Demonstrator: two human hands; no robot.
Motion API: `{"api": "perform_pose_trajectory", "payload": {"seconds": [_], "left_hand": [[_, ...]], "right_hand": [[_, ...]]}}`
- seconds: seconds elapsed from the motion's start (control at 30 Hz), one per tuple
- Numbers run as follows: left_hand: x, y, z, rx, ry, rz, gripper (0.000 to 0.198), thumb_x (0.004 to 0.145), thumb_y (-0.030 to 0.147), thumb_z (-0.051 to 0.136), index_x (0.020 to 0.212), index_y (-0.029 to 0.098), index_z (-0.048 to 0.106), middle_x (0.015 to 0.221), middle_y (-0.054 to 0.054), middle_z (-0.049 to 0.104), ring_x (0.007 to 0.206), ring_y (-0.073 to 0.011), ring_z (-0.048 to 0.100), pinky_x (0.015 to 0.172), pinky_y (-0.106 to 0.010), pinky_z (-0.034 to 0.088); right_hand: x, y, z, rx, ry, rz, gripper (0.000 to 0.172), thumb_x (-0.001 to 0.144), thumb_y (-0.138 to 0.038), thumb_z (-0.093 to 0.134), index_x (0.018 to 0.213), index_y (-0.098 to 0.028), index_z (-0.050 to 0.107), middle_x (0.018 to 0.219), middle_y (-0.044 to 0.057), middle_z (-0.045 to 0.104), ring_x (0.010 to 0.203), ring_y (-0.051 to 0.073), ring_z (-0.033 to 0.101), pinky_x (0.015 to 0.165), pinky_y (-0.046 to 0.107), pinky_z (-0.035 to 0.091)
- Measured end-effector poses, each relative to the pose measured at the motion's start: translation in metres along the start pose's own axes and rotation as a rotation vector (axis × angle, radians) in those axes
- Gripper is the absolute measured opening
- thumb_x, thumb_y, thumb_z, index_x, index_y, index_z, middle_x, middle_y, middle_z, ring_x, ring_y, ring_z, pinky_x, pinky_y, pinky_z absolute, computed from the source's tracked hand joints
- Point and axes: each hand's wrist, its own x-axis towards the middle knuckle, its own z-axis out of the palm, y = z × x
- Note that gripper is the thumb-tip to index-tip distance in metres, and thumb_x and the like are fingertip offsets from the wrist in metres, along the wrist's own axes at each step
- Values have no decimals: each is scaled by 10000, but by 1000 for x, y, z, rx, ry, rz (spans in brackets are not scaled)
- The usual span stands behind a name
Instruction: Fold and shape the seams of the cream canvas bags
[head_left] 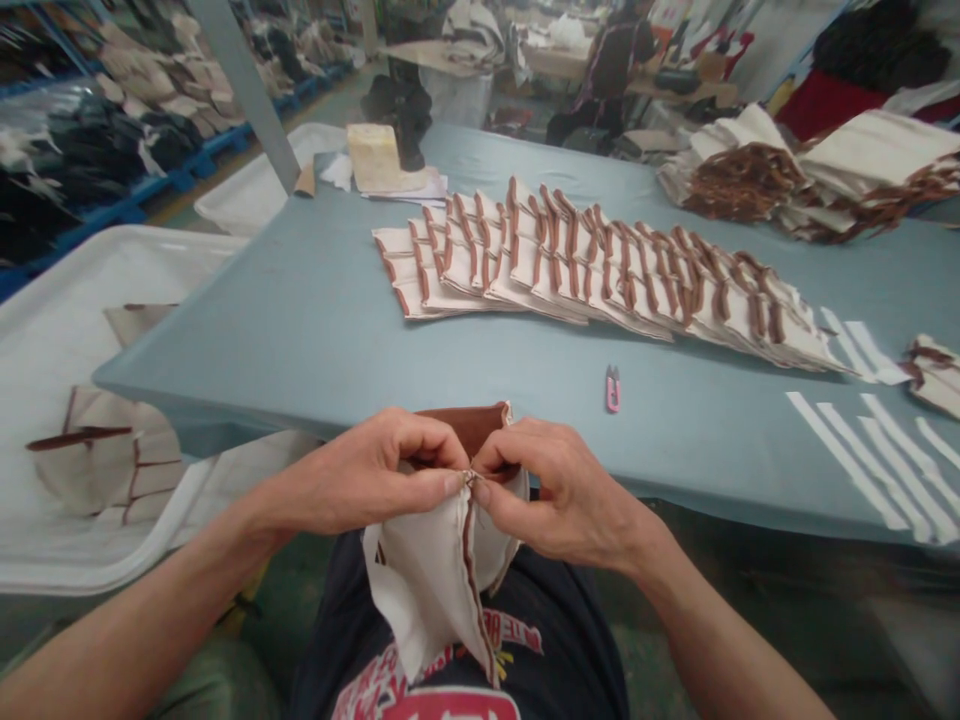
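Right at the lap, a small metal fitting [470,478] is being pinched by the fingertips of the left hand [367,475] and right hand [562,490], at the seam of a brown-edged canvas pouch [427,585]. Pink thread snips [613,390] are laid on the blue table [247,335], with fanned canvas pieces [570,260] beyond.

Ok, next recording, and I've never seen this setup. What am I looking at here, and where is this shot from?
This is a single view from a camera worn on a person's head, looking down at their own bare hands; no machine is involved. The left hand and right hand pinch a small metal piece at the top of a cream fabric pouch with brown edging. On the pale blue table lie a fanned row of cream fabric pieces with brown trim, pink thread snips and narrow white fabric strips.
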Motion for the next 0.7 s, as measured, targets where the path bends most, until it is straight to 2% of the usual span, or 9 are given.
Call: {"api": "perform_pose_trajectory", "payload": {"seconds": [0.13,0.33,0.5,0.7], "left_hand": [[-2,-2,0,47,7,-12,187,897,286,629,799,139,689,708,33,604,647,-99,493,598,-188,399],[-1,-2,4,58,72,-31,188,866,266,619,731,142,661,637,44,537,601,-99,444,550,-197,358],[-2,-8,1,20,47,-30,206,879,281,605,760,135,687,653,42,543,605,-93,439,554,-187,348],[-2,-14,-2,-60,22,-65,292,926,362,611,776,124,691,646,42,523,589,-84,416,538,-177,330]], "right_hand": [[2,2,4,2,-2,10,140,872,-154,583,738,-192,596,658,-16,638,609,121,539,639,260,393],[3,4,7,-8,-21,25,131,884,-164,581,760,-204,573,668,-21,607,633,130,520,658,266,384],[5,8,9,20,-26,47,152,901,-179,586,753,-203,562,674,-28,589,641,126,516,669,269,379],[7,12,11,158,-54,83,176,937,-220,575,763,-203,554,708,-23,615,661,129,527,667,265,403]]}}
